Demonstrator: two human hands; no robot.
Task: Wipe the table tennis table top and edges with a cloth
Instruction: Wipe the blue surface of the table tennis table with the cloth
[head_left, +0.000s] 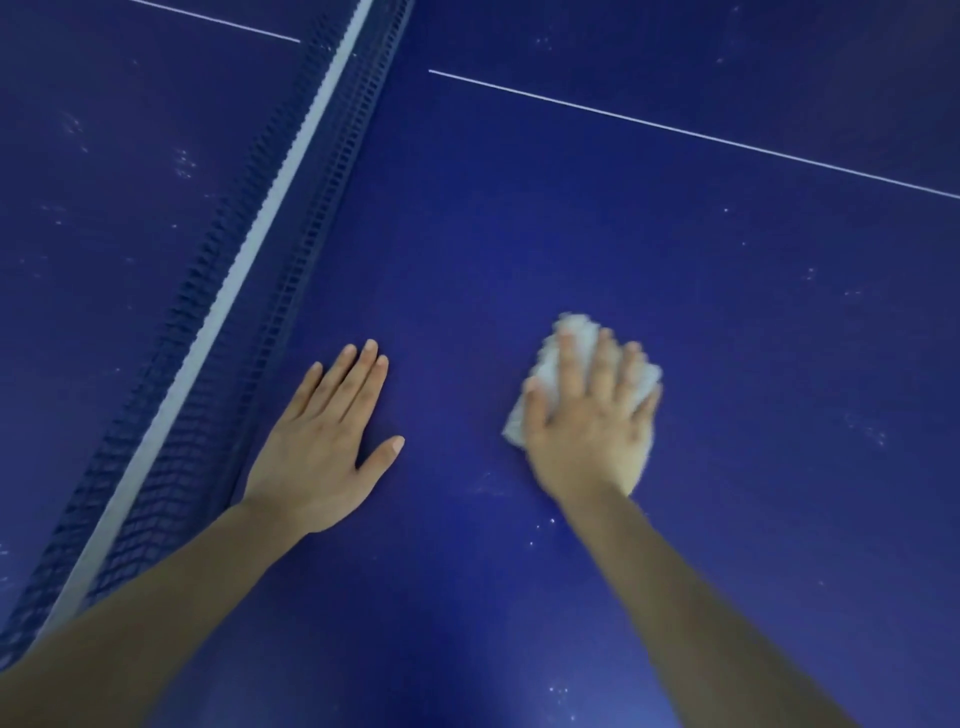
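Observation:
The dark blue table tennis table top (649, 249) fills the view. My right hand (592, 415) presses flat on a crumpled white cloth (574, 332), which shows beyond my fingertips and at my thumb side. The hand and cloth are blurred. My left hand (327, 441) lies palm down on the bare table, fingers together and thumb spread, just right of the net, holding nothing.
The dark net (249, 270) with its white top band runs diagonally from lower left to top centre. A thin white centre line (691, 134) crosses the far table. Pale specks and smudges dot the surface on both halves.

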